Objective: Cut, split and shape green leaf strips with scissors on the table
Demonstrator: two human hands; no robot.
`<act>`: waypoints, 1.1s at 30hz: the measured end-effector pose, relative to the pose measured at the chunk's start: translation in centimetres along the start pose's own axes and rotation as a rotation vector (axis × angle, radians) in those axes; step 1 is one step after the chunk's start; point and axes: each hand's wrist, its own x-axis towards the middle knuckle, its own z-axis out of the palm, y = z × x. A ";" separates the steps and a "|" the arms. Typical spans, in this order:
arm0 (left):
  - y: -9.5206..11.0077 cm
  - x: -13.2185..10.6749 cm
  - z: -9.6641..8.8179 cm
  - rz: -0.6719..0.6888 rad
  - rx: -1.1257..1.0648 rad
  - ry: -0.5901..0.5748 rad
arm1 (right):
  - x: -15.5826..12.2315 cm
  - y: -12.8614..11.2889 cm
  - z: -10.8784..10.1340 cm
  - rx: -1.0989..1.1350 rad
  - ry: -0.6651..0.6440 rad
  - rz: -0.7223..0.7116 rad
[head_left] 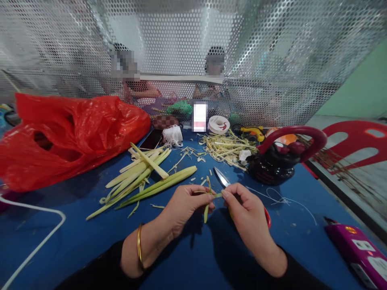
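My left hand (184, 205) is closed in a pinch on a thin green leaf strip (207, 201) over the blue table (90, 237). My right hand (246, 213) pinches the strip's other end and also grips red-handled scissors (223, 179), whose blades point up and away. The strip hangs down between the two hands. A pile of long green leaf blades (142, 177) lies on the table just beyond my left hand.
A red plastic bag (69, 133) fills the left. A dark basket with a maroon handle (281, 161) stands at right, leaf trimmings (226, 147) and white thread (173, 136) behind. A purple power strip (359, 249) lies at the right edge. Two people sit behind perforated mesh (272, 60).
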 end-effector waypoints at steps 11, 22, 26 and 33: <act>-0.6 0.1 -0.4 -0.088 0.073 -0.116 | 1.6 -0.3 -0.6 0.136 -0.201 0.035; -0.9 -0.3 0.1 -0.111 0.104 -0.219 | 0.7 0.0 0.6 0.327 -0.181 0.170; -0.9 -0.4 0.2 -0.117 0.126 -0.201 | 0.4 0.1 0.6 0.321 -0.147 0.126; -1.4 -0.2 0.1 -0.048 0.169 -0.232 | 0.8 0.7 0.5 0.228 -0.068 0.057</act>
